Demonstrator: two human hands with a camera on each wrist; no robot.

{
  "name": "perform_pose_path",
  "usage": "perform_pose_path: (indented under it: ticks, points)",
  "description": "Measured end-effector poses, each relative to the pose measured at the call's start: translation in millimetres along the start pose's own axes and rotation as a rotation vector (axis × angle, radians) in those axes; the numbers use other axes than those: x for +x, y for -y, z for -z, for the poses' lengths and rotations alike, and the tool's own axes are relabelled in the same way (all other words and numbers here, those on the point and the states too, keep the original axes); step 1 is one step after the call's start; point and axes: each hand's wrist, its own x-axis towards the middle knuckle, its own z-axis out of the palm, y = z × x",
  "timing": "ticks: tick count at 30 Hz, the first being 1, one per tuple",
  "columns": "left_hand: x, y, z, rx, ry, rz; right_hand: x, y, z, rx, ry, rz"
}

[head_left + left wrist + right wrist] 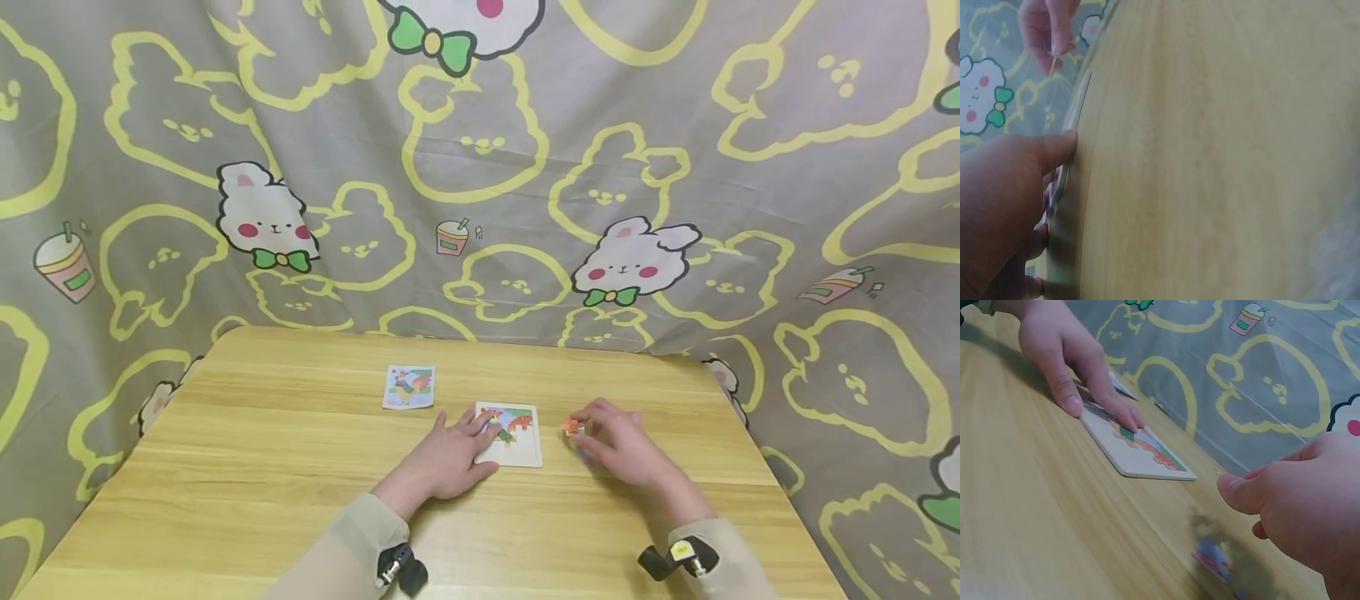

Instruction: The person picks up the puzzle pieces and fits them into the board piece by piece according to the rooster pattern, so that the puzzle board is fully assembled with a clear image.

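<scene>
A square white puzzle board [517, 455] lies on the table, partly filled with colourful picture pieces toward its far side. My left hand [450, 460] rests on its left side with fingers spread, and the thumb touches the near edge. To the right of the board, my right hand [621, 446] pinches an orange puzzle piece [572, 425] between thumb and fingers, just above the table. Edge-on, this piece [1053, 66] looks thin and wooden in the left wrist view. Below that hand, loose puzzle pieces [1213, 557] lie on the table, partly in shadow.
A small picture card [409, 387] lies behind and left of the board, showing a colourful printed picture. The wooden table [247, 467] ends at the back against a grey patterned curtain [517, 225].
</scene>
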Motion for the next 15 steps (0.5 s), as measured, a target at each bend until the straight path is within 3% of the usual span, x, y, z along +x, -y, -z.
perform_pose_path:
  ticks: [15]
  points:
    - [0.8,0.5,-1.5,-0.002,-0.001,0.001,11.5,9.6,-20.1,0.025,0.017,0.05]
